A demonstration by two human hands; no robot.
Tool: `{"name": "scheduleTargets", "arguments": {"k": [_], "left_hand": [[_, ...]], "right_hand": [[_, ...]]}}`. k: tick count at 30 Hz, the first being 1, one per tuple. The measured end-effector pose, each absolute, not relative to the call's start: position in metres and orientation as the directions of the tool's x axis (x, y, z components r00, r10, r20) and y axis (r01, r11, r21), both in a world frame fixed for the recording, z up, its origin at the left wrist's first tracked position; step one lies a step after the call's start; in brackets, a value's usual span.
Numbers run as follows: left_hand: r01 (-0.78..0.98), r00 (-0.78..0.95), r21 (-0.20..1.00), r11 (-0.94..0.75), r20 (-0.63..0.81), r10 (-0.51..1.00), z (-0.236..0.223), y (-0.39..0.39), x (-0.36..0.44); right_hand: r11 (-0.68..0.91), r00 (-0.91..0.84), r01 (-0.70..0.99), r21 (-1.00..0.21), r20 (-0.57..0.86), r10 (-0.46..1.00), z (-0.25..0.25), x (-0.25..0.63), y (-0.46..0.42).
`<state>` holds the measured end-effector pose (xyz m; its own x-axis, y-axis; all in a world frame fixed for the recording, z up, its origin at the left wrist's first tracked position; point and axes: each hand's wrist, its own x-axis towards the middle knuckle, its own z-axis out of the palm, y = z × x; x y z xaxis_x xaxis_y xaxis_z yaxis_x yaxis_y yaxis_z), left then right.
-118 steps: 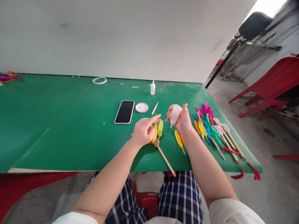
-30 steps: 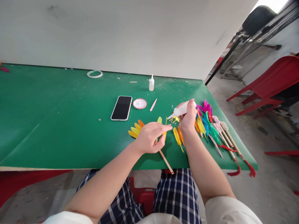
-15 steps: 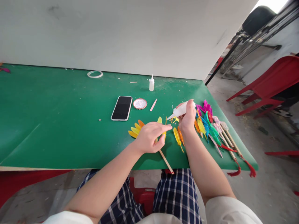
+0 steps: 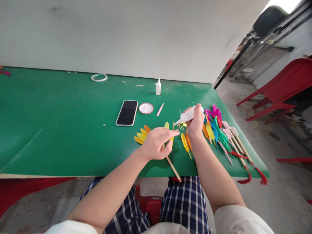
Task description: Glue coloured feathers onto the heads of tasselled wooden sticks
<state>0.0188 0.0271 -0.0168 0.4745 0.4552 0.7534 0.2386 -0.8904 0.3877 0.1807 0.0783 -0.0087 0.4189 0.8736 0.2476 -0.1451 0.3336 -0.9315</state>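
My right hand (image 4: 195, 123) is wrapped round a white squeeze bottle (image 4: 190, 114), tilted so that its nozzle points down and left. The nozzle tip sits at the upper end of a yellow feather (image 4: 172, 141); whether they touch I cannot tell. That feather is pinched, quill up, in my left hand (image 4: 158, 143), whose fingers partly cover it. Beneath the left hand lies a fan of yellow and orange feathers (image 4: 140, 136) with a wooden stick handle (image 4: 173, 169); its middle is hidden. Loose yellow and orange feathers (image 4: 185, 145) lie beside my right wrist.
On the green table (image 4: 73, 130) are a phone (image 4: 127, 113), a round dish (image 4: 146, 108), a pink pointed strip (image 4: 160, 110), a second small bottle (image 4: 158, 88) and a white ring (image 4: 98, 77). Coloured feathers (image 4: 215, 130) and tasselled sticks (image 4: 237, 143) lie right. A white panel (image 4: 136, 39) stands behind.
Since the earliest frame, the left hand has taken up a yellow feather, and the right hand has turned the bottle nozzle to its quill. Over the last second both hands stay nearly still.
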Motion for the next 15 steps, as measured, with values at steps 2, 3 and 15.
{"name": "scheduleTargets", "arguments": {"k": [2,3,15], "left_hand": [[0.239,0.473,0.386,-0.891,0.755,0.454,-0.0165,0.0271,0.0187],[0.239,0.472,0.386,-0.891,0.756,0.454,-0.0163,0.0271,0.0185],[0.23,0.482,0.39,-0.892,0.75,0.453,-0.0146,0.0265,0.0183]], "right_hand": [[0.333,0.418,-0.133,-0.934,0.252,0.873,-0.0088,0.1809,0.0783],[0.332,0.416,-0.126,-0.935,0.254,0.873,-0.0088,0.181,0.0782],[0.375,0.42,-0.091,-0.923,0.305,0.855,-0.0079,0.1817,0.0768]]}}
